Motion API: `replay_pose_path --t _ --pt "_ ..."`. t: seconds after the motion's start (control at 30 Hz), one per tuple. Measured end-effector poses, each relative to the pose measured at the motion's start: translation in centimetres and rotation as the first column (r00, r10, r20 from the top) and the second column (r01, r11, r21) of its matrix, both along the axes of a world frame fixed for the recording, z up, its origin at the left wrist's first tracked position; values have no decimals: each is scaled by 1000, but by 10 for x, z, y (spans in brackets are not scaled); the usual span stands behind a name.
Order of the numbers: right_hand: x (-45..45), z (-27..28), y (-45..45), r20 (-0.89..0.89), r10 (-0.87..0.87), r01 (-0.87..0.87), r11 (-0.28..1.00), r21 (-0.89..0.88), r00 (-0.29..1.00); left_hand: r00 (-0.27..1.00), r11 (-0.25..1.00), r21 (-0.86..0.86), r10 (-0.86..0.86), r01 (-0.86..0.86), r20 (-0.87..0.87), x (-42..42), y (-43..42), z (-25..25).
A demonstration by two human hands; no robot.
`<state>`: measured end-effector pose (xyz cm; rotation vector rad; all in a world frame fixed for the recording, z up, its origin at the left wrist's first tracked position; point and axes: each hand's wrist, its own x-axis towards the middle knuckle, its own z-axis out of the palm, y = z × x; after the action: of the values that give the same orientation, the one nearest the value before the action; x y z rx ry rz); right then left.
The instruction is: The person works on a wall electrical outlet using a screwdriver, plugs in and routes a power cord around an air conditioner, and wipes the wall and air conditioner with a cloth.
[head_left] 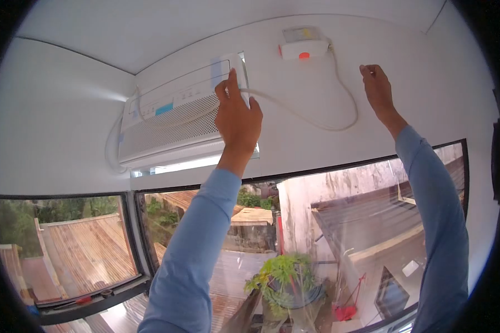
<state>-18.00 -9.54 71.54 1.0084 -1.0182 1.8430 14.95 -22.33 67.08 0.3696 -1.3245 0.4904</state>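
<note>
A white window-type air conditioner (175,114) is set high in the wall, with a perforated grille and a blue label on its front. My left hand (238,116) is raised before its right end, index finger stretched up over the front panel, thumb apart and other fingers partly curled. Whether the fingertip touches the panel is unclear. A pale power cord (316,123) passes behind this hand and across the grille. My right hand (378,89) is raised to the right of the cord, fingers closed; anything inside them is hidden.
A white box (304,49) with a clear cover and an orange-red part is mounted on the wall, the cord running from it. Below are black-framed windows (294,176); through the glass show rusty roofs (89,250) and a potted plant (286,277).
</note>
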Motion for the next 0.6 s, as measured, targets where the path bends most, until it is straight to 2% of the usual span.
replay_pose_path --t 0.03,0.13,0.2,0.33,0.4,0.43,0.47,0.5,0.57,0.6 --pt "-2 -6 0 6 19 -19 1000 -6 1000 1000 1000 -4 -28 28 -4 2 0 -8" --pt "3 -26 1 6 69 -69 998 -4 998 997 984 -180 -4 -11 -82 5 -12 -29" --pt "12 -43 8 -6 93 -93 995 20 996 997 983 -181 -4 -11 -83 9 -15 -46" --pt "20 -72 11 -67 141 -147 984 -97 988 993 955 -291 -80 52 -83 19 -36 -98" --pt "25 -93 18 -86 188 -201 961 -189 978 985 973 -164 -169 162 -28 32 -38 -146" --pt "33 -108 21 -125 201 -227 940 -254 972 980 961 -195 -198 197 15 41 -41 -175" --pt "40 -125 24 -165 209 -252 914 -319 964 971 959 -151 -236 239 41 50 -42 -210" --pt "43 -144 24 -179 202 -249 920 -303 963 968 944 -214 -250 251 33 56 -42 -243" --pt "56 -200 15 -251 173 -235 940 -246 952 951 952 -14 -304 306 56 73 -41 -326" --pt "52 -240 6 -344 176 -227 967 -115 922 950 948 115 -306 298 58 80 -42 -371"
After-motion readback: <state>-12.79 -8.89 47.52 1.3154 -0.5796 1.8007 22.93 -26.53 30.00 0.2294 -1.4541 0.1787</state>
